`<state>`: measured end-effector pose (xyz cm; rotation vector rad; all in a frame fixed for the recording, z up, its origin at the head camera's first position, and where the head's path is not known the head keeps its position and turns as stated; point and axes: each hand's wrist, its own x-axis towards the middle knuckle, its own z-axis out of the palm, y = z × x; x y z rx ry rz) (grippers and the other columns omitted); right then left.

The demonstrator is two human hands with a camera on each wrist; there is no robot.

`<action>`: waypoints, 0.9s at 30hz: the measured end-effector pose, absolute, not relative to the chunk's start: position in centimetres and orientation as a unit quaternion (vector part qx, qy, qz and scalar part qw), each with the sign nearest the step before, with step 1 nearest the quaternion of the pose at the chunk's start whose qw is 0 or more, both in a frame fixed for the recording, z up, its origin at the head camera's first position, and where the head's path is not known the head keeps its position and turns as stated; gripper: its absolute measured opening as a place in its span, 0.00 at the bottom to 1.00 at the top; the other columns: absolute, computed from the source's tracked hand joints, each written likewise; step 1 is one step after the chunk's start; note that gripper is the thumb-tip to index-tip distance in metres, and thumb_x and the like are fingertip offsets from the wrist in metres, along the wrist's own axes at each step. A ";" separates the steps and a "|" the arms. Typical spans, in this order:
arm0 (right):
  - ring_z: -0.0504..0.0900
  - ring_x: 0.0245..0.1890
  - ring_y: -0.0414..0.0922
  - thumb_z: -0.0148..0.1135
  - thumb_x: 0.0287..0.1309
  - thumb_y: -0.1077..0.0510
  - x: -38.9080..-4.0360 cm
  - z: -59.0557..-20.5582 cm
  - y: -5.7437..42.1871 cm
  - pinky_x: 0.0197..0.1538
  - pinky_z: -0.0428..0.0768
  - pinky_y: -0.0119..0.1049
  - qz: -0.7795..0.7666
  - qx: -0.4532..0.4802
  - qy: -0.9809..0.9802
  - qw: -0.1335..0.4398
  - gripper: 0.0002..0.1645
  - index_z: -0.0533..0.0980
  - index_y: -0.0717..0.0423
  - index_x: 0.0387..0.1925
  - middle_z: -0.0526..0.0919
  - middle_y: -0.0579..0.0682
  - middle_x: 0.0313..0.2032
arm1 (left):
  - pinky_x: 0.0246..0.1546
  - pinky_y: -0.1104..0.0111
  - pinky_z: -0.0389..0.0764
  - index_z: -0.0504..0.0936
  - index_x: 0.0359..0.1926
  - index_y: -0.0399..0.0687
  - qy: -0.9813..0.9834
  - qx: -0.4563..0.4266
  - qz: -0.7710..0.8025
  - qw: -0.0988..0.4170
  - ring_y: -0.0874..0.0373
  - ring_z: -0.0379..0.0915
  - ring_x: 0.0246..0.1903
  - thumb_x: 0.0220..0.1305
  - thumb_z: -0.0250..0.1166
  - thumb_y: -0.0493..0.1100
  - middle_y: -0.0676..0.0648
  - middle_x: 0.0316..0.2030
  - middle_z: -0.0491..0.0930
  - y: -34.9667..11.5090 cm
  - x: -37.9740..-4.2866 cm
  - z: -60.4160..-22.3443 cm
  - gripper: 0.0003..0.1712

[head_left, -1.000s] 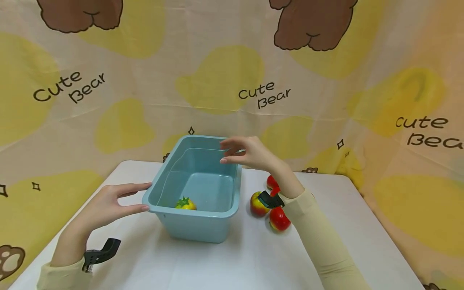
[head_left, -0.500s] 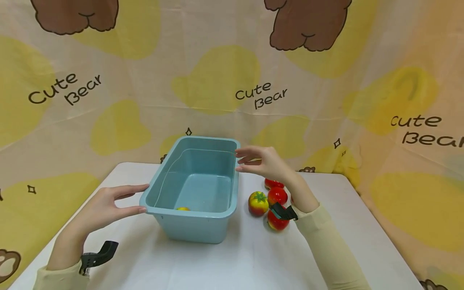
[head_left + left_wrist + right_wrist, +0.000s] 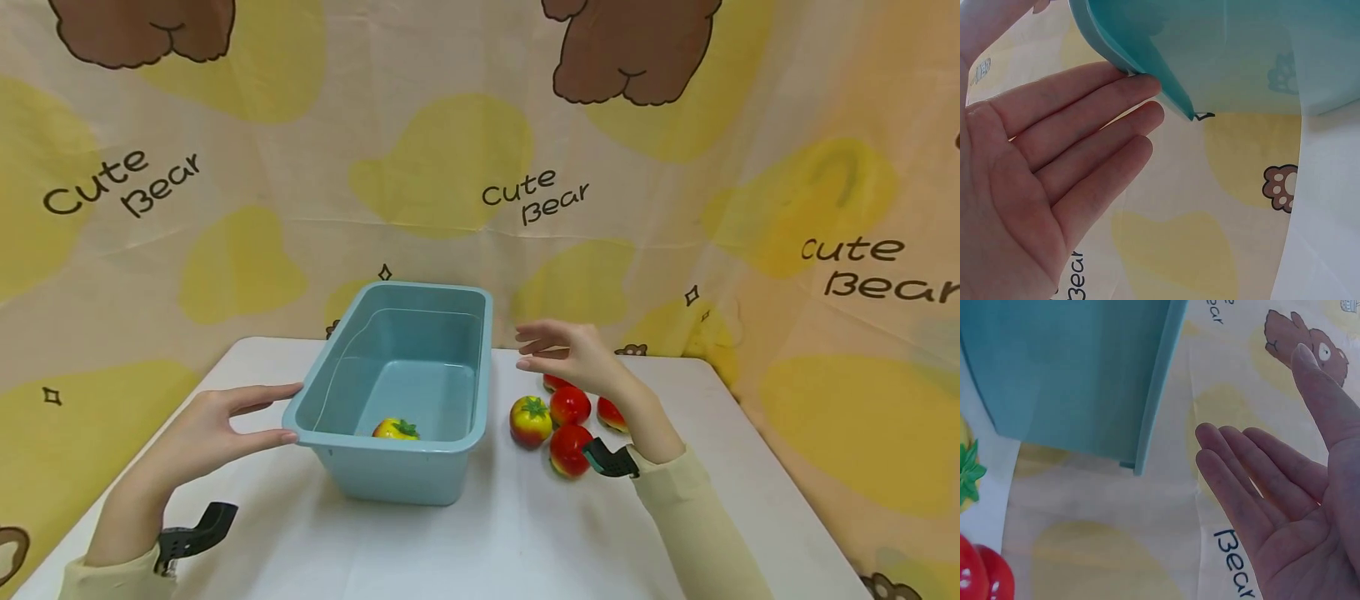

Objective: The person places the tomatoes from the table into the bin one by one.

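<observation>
A light blue plastic bin stands on the white table, a yellow fruit with a green leafy top lying inside near its front wall. My left hand touches the bin's front left corner with fingertips and thumb; its fingers are nearly straight in the left wrist view. To the right of the bin, my right hand hovers in the air, holding nothing, its fingers relaxed. Below it sit a yellow-and-red fruit with green leaves and several red fruits, partly covered by the wrist and forearm.
A black strap with a camera mount sits on the left wrist, and another mount on the right. Behind the table hangs a cloth printed with bears.
My right hand has moved from above the bin to the right, over the fruits. The fruit in the bin has rolled, its leafy top now facing right. My left hand stays at the rim.
</observation>
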<state>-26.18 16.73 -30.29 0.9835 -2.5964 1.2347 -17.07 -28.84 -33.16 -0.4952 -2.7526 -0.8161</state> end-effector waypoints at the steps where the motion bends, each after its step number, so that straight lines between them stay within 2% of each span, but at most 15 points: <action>1: 0.84 0.47 0.43 0.70 0.53 0.49 -26.1 -30.5 17.0 0.47 0.81 0.33 0.406 0.320 -0.854 0.052 0.28 0.76 0.52 0.55 0.83 0.50 0.50 | 0.47 0.70 0.75 0.78 0.57 0.66 -0.938 -0.170 -0.279 0.114 0.43 0.77 0.52 0.50 0.73 0.56 0.55 0.52 0.81 -28.8 -17.1 -33.1 0.30; 6: 0.84 0.46 0.42 0.69 0.53 0.49 -25.8 -31.4 17.9 0.46 0.82 0.32 0.408 0.309 -0.857 0.050 0.28 0.76 0.52 0.55 0.83 0.49 0.49 | 0.46 0.73 0.74 0.78 0.57 0.66 -0.937 -0.173 -0.280 0.118 0.43 0.77 0.52 0.50 0.73 0.55 0.55 0.52 0.81 -28.9 -17.1 -33.2 0.30; 11: 0.85 0.44 0.44 0.70 0.52 0.48 -25.6 -32.5 18.8 0.45 0.82 0.32 0.400 0.302 -0.863 0.061 0.28 0.76 0.50 0.55 0.84 0.49 0.47 | 0.47 0.68 0.76 0.78 0.57 0.67 -0.937 -0.172 -0.282 0.115 0.43 0.76 0.52 0.50 0.73 0.56 0.56 0.52 0.81 -28.9 -17.1 -33.3 0.30; 16: 0.84 0.45 0.46 0.70 0.52 0.48 -25.3 -33.6 19.6 0.48 0.81 0.33 0.409 0.281 -0.867 0.052 0.26 0.77 0.49 0.53 0.85 0.49 0.45 | 0.47 0.62 0.77 0.77 0.57 0.67 -0.937 -0.173 -0.282 0.115 0.43 0.76 0.52 0.50 0.73 0.56 0.56 0.53 0.80 -28.8 -17.1 -33.3 0.30; 21: 0.83 0.46 0.49 0.70 0.52 0.47 -25.2 -34.9 20.5 0.49 0.81 0.34 0.413 0.269 -0.868 0.053 0.26 0.78 0.52 0.52 0.85 0.48 0.45 | 0.47 0.71 0.75 0.77 0.57 0.68 -0.936 -0.173 -0.282 0.118 0.44 0.76 0.52 0.51 0.73 0.55 0.58 0.53 0.80 -28.8 -17.0 -33.4 0.30; 23: 0.83 0.46 0.50 0.70 0.51 0.48 -25.2 -35.2 20.8 0.49 0.81 0.37 0.417 0.269 -0.867 0.054 0.26 0.78 0.53 0.51 0.84 0.48 0.45 | 0.46 0.77 0.73 0.77 0.57 0.69 -0.936 -0.172 -0.281 0.122 0.49 0.77 0.52 0.50 0.73 0.55 0.59 0.52 0.80 -28.8 -17.0 -33.4 0.30; 27: 0.83 0.46 0.49 0.71 0.50 0.48 -25.1 -35.9 21.4 0.50 0.81 0.39 0.425 0.257 -0.867 0.041 0.25 0.78 0.51 0.50 0.84 0.48 0.46 | 0.45 0.82 0.70 0.77 0.57 0.70 -0.935 -0.174 -0.280 0.127 0.70 0.74 0.52 0.50 0.73 0.54 0.61 0.52 0.80 -28.9 -17.0 -33.5 0.30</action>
